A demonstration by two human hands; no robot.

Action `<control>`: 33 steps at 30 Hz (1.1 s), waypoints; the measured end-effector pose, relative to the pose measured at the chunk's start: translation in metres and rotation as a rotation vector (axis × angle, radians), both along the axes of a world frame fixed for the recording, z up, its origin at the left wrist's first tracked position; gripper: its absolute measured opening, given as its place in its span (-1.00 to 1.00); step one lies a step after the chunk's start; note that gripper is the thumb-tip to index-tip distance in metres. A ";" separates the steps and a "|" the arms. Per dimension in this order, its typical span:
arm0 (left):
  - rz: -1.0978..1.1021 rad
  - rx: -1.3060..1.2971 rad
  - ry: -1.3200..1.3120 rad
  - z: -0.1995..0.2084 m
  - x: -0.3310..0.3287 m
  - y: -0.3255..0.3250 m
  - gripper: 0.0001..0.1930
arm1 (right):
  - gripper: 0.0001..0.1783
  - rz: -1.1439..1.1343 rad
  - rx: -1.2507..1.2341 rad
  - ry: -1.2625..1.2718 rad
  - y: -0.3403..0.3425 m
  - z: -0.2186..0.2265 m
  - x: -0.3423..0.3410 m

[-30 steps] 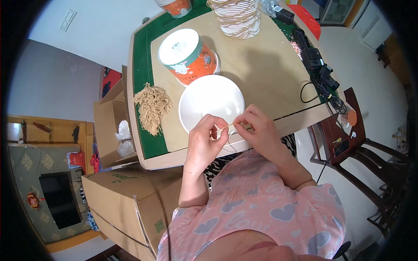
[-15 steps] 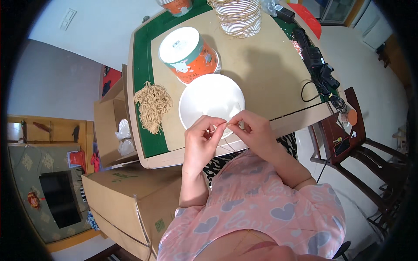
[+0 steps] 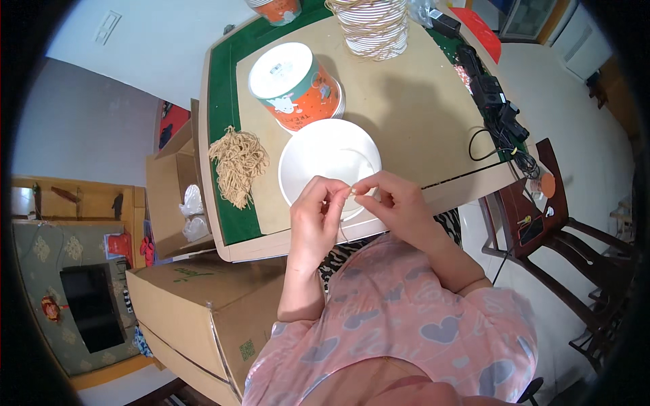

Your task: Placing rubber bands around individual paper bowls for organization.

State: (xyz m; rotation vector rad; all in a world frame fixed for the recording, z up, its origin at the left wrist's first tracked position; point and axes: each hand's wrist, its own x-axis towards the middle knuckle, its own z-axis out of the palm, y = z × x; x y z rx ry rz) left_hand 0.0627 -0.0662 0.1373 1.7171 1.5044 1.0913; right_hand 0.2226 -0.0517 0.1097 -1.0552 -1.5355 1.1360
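My left hand (image 3: 315, 211) and my right hand (image 3: 395, 205) meet over the near rim of a white paper bucket (image 3: 317, 154). Both hands are closed, with thumbs and forefingers pinching a thin tan cord (image 3: 343, 232); the exact spot between the fingertips is too small to make out. Part of the cord hangs below my left fingers. The bucket's mouth tilts toward me. Just behind it stands a stack of orange and green printed buckets (image 3: 313, 98), the top one upside down. Left of the bucket lies a loose heap of tan cords (image 3: 238, 166).
At the table's back is a tall stack of white-rimmed buckets with tan cords (image 3: 372, 30), and another printed bucket (image 3: 279, 11). Black adapters and cables (image 3: 491, 91) line the right edge. Cardboard boxes (image 3: 203, 298) stand at left; a dark wooden chair (image 3: 552, 223) is at right.
My hands stay at the near rim, fingertips still pinched together and shifted only slightly. The cord hanging below them has changed its curve. The bucket has barely moved.
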 end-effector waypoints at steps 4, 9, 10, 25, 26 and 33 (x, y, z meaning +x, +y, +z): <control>-0.017 0.016 0.040 0.006 0.004 -0.001 -0.95 | -0.90 0.017 0.069 0.016 0.005 -0.006 0.001; -0.085 0.018 0.103 0.010 -0.001 0.000 -0.95 | -0.89 0.117 0.018 -0.012 0.011 0.000 0.008; -0.097 0.014 0.124 0.016 0.000 0.000 -0.94 | -0.89 0.129 0.016 -0.016 0.012 0.000 0.009; -0.026 0.252 0.276 0.030 -0.011 -0.006 -0.94 | -0.91 0.134 0.089 -0.251 0.006 0.006 0.016; -0.004 0.275 0.300 0.030 -0.015 -0.006 -0.94 | -0.91 0.126 0.115 -0.251 0.005 0.004 0.016; -0.070 0.148 0.518 0.027 -0.056 -0.005 -0.87 | -0.93 0.090 0.187 -0.311 0.021 -0.005 0.030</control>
